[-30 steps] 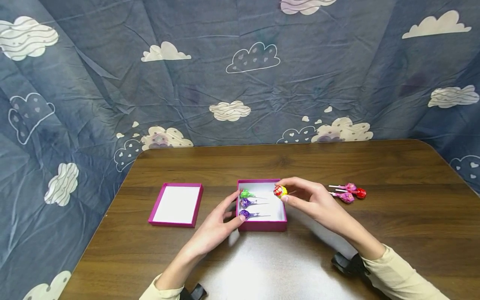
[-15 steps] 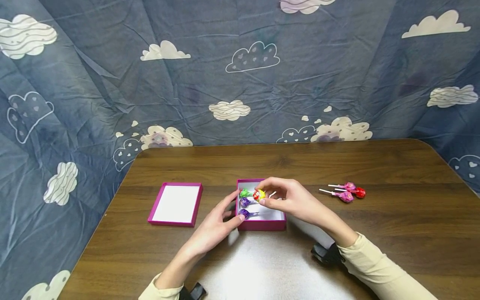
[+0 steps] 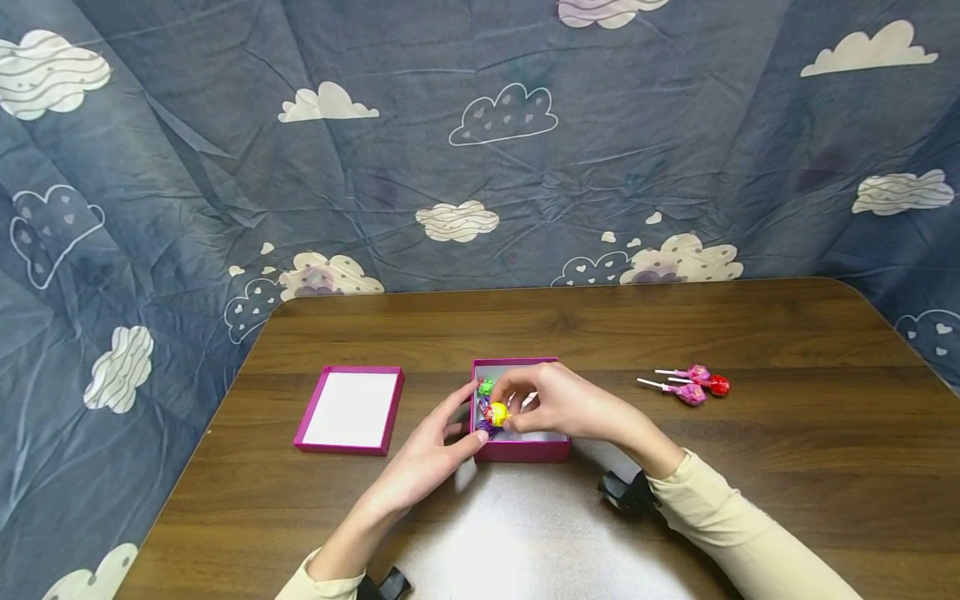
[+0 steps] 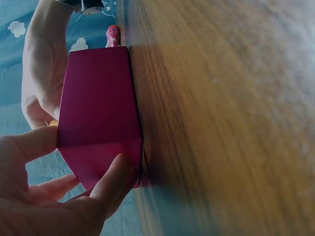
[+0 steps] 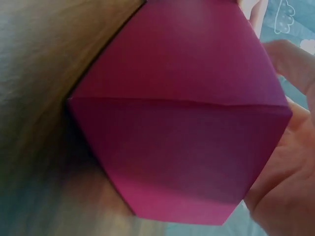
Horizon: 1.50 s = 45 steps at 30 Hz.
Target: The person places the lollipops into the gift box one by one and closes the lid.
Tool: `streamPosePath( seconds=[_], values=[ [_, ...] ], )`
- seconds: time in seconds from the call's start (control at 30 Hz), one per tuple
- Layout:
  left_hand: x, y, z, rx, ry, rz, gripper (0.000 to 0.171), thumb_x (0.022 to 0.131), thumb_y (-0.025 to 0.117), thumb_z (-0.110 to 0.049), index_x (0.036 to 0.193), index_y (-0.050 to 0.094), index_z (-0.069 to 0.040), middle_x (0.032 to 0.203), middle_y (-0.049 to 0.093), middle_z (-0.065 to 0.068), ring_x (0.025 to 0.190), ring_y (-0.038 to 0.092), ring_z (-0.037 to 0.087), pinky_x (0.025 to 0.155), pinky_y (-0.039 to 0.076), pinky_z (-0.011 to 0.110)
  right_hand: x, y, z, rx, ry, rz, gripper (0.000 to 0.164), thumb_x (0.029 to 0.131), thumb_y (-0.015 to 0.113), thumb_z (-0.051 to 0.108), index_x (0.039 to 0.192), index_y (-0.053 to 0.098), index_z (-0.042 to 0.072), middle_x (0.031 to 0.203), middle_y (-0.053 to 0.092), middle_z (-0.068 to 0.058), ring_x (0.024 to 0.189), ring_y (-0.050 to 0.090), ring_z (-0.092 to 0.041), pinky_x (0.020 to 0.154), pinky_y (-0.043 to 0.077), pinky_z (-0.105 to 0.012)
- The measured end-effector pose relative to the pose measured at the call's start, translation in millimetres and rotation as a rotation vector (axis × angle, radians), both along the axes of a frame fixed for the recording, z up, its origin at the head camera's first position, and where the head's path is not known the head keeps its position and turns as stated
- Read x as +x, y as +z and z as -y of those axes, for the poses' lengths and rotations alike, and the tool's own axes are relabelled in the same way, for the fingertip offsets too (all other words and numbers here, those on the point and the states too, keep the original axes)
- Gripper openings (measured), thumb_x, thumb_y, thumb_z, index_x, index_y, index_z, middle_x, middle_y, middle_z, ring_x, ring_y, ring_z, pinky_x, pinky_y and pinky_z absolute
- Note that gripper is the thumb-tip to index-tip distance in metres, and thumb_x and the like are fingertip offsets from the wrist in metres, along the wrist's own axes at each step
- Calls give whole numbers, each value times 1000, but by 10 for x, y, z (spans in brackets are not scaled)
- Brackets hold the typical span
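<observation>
My right hand (image 3: 558, 402) pinches a yellow-and-red wrapped lollipop (image 3: 497, 414) over the left part of an open magenta box (image 3: 522, 452) with a pale inside. A green lollipop (image 3: 486, 387) lies by the box's left wall, and a purple one (image 3: 487, 427) shows nearer the front; the right hand hides much of the interior. My left hand (image 3: 431, 450) holds the box at its left side, thumb at the near corner and a finger at the far one. In the left wrist view, its fingertips rest against the magenta box wall (image 4: 98, 98). From the right wrist, the box walls hide the fingertips.
A magenta-rimmed lid (image 3: 352, 408), white inside facing up, lies to the left of the box. Right of it, two pink lollipops (image 3: 692, 394) and a red one (image 3: 720, 385) lie together on the brown wooden table (image 3: 600, 325). Behind hangs a blue cloud-print cloth (image 3: 375, 167).
My right hand has moved left and then nearer the front over the box, carrying the yellow-and-red lollipop to the purple ones. The left hand stays on the box.
</observation>
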State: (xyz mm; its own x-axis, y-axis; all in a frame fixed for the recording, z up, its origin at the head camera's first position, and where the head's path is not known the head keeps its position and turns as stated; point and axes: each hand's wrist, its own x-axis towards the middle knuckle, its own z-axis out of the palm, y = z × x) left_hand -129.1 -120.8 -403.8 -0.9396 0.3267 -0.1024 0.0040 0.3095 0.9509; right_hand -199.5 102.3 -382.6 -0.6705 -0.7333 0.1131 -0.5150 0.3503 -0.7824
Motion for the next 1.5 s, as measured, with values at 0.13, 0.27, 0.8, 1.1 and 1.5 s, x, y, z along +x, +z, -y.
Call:
streamPosePath(
  seconds=[0.13,0.27,0.8,1.1,1.5],
  values=[
    [-3,-7,-1,2,1,-4,64,96,65,-26,152,35,-30,154,35,8,126,49,35,93,47,49,-21,10,52,69,46,1,23,78,73,-2,94,68,13,84,65,9,77,64,-9,70,53,-27],
    [-3,-10,0,8,-2,-8,64,95,66,-27,152,36,-29,154,35,9,126,50,35,92,47,48,-41,15,101,143,76,15,23,75,69,-5,90,68,12,82,65,9,74,63,-8,69,52,-25],
    [-8,-15,6,-10,12,-10,63,96,65,-25,152,37,-29,153,38,7,125,49,36,95,43,52,-63,31,183,259,135,-28,21,76,70,-1,85,72,18,77,65,14,73,58,-2,64,47,-24],
    [0,3,-3,-5,12,-1,63,96,65,-25,152,37,-30,154,36,6,126,48,36,93,45,51,-39,-22,210,277,110,-118,17,78,75,3,83,71,19,74,66,11,70,57,1,67,47,-23],
    [16,14,-4,-3,17,-1,63,95,65,-25,152,37,-30,154,35,3,125,49,33,92,45,48,-11,-81,263,298,43,-138,24,72,72,-6,74,64,17,65,57,14,62,52,-1,62,45,-24]
  ],
)
